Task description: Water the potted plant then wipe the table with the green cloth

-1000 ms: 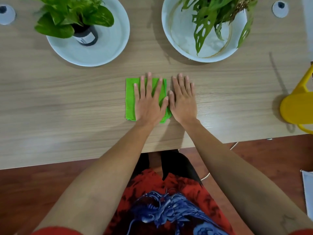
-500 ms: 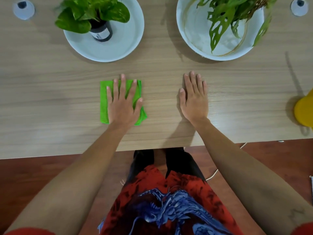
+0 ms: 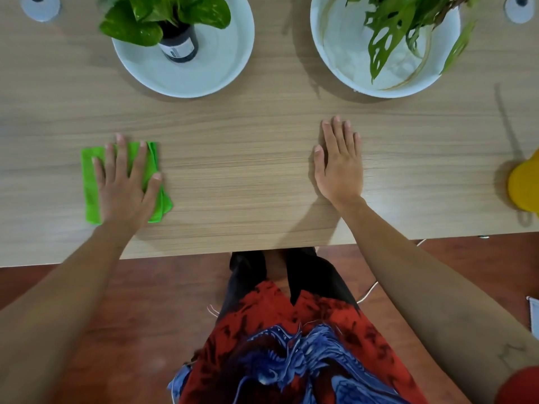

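The green cloth (image 3: pixel 92 182) lies folded flat on the desk (image 3: pixel 248 170), on the person's left side and near the front edge. The left hand (image 3: pixel 125 188) rests palm-down on top of the cloth with fingers straight and spread; nothing is gripped. The fingers point toward the far side of the desk. The thumb extends to the right across the cloth's bunched right edge. A strip of cloth shows to the left of the hand, and a folded corner shows below the thumb.

The right hand (image 3: pixel 339 167) lies flat on the bare desk, palm-down, fingers straight and close together, holding nothing. It is well apart from the cloth, with an open stretch of wood-grain surface between the two hands.

At the far side of the desk, beyond the left hand, a potted plant (image 3: pixel 163 18) with broad green leaves stands in a dark pot (image 3: pixel 179 45) inside a shallow white dish (image 3: pixel 221 62). Beyond the right hand, a white bowl (image 3: pixel 329 65) holds a second plant (image 3: pixel 390 27) with perforated leaves. A yellow object (image 3: pixel 523 188) sits at the right edge of the view; only part of it shows. Two round grey caps are set into the desk at the far corners, left (image 3: pixel 40 7) and right (image 3: pixel 520 8).

The cloth lies well short of the white dish and does not touch it.
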`<state>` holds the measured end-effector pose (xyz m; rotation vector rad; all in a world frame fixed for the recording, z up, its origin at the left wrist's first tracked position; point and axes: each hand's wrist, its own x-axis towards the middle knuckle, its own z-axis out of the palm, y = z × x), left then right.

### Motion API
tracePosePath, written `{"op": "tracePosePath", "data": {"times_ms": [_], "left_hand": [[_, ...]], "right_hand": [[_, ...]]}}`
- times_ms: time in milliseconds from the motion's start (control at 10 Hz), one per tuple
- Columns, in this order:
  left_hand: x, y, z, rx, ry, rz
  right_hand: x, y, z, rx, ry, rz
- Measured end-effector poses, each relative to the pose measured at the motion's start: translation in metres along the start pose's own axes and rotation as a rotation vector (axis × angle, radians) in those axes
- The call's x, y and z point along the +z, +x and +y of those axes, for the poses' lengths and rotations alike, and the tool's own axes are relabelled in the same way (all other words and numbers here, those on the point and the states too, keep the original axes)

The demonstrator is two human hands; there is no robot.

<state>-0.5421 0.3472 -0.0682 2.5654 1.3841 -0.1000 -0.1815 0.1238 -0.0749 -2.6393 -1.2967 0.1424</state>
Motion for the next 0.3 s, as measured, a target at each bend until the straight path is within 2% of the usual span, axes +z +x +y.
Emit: {"op": "tracePosePath", "data": {"times_ms": [200, 300], "left_hand": [[-0.003, 0.005, 0.043, -0.014, -0.127, 0.095], [0.011, 0.011, 0.099, 0.124, -0.150, 0.162]], "right_hand": [[-0.004, -0.001, -0.001, -0.020, 0.003, -0.043], [-0.005, -0.001, -0.004, -0.011, 0.031, -0.041]]}}
